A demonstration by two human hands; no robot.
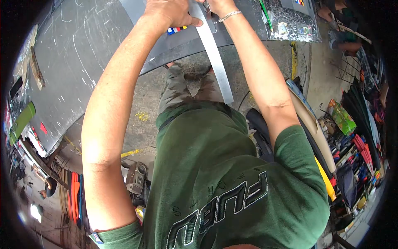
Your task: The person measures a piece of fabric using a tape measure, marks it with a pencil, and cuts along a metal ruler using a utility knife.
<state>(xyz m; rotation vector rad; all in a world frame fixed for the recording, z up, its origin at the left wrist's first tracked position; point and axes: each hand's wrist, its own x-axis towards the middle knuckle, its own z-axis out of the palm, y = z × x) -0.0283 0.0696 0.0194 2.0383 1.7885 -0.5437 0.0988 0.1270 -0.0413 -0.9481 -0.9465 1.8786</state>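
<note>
My left hand (168, 11) lies on the dark work surface (68, 35) at the top edge, one finger stretched out against a long, narrow silvery-grey strip (214, 58). That strip runs down between my forearms, and its lower end hangs past the curved front edge of the surface. Just right of the strip's upper part, my right hand (219, 6) has its fingers bent together; what they grip is cut off by the frame. Under and beside my left hand is a flat grey sheet (132, 9). A small colour-patterned marker (177, 30) shows below that hand.
A green pen-like tool (265, 14) lies on clear plastic (292, 32) at the upper right. A green roll (23, 120) is at the far left. Another person (49, 185) is at lower left. Assorted items and a curved beige panel (311, 120) stand at right.
</note>
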